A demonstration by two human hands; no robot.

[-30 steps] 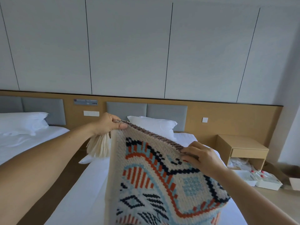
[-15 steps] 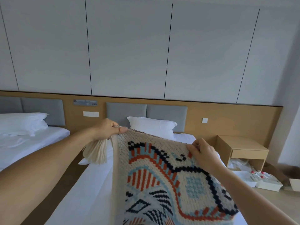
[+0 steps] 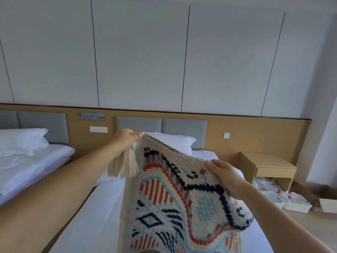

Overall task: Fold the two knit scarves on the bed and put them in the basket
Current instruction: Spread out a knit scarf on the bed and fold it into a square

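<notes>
Mid-fold on one scarf, by the look of it. Holding patterned knit scarf [image 3: 175,198] up over the near bed [image 3: 94,225], spread btwn both hands. Pinching the far top corner w/ left hand [image 3: 127,138], thumb against forefinger, just above the cream fringe [image 3: 124,165] hanging beside it. Gripping the right edge w/ right hand [image 3: 226,177], fingers curled over the knit; prob. thumb underneath, but can't confirm from here. Hanging slack and wavy twd the near edge of view, w/ lower end cut off there. No sign of 2nd scarf or basket in view. Next, judging from this: bring the two held points together or lay flat on the sheet, match edges, tuck fringe in, then halve again to basket size. Needs even tension to stop loose knit sagging and skewing. Beyond: white pillow [image 3: 175,141] at far end, wooden nightstand [image 3: 268,165] to the right.
</notes>
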